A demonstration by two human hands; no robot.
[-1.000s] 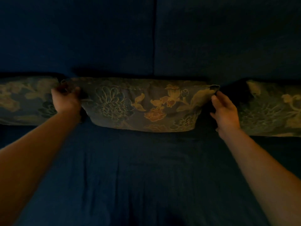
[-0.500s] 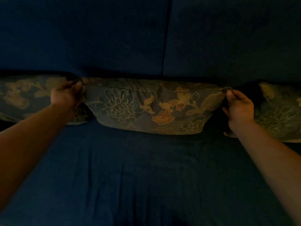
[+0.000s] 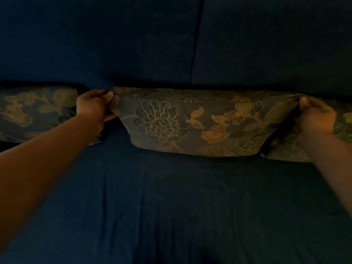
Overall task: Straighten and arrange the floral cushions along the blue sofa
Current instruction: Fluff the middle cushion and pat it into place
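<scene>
Three dark floral cushions stand in a row against the backrest of the blue sofa (image 3: 171, 197). The middle cushion (image 3: 200, 122) is stretched wide between my hands. My left hand (image 3: 93, 107) pinches its top left corner, and my right hand (image 3: 316, 117) grips its top right corner. The left cushion (image 3: 34, 111) lies partly behind my left arm. Only a strip of the right cushion (image 3: 342, 122) shows behind my right hand. The room is dim.
The sofa's backrest (image 3: 114, 39) fills the upper frame, with a vertical seam (image 3: 195, 44) between two back pads. The seat spreads wide and flat in front of the cushions, with light creases.
Both hands closed on the middle cushion's top corners and pulled them apart, so the cushion now looks stretched and raised. The view has shifted a little to the left.
</scene>
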